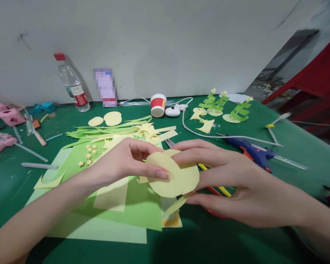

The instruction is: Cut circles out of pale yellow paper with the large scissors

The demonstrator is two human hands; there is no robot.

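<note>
Between thumb and fingers, my left hand [129, 161] pinches overlapping pale yellow paper circles [165, 178] above the green sheets. My right hand [231, 179] has its fingers on the right side of the circles. Beside its thumb hangs a curved yellow paper piece [176, 207]; whether it joins the circles I cannot tell. Under the right hand lies a tool with yellow and red handles [226, 191], mostly hidden. Light green paper [143, 216] and a narrow cream sheet [112, 196] lie below, with several small folded stars [90, 152] to the left.
Farther back are green paper strips [99, 131], yellow circles [112, 118], a paper cup [158, 105] and a white earbud case [172, 112]. A water bottle [74, 88] leans at the wall. Spiral paper pieces [238, 112] and a blue glue gun [247, 146] are at right.
</note>
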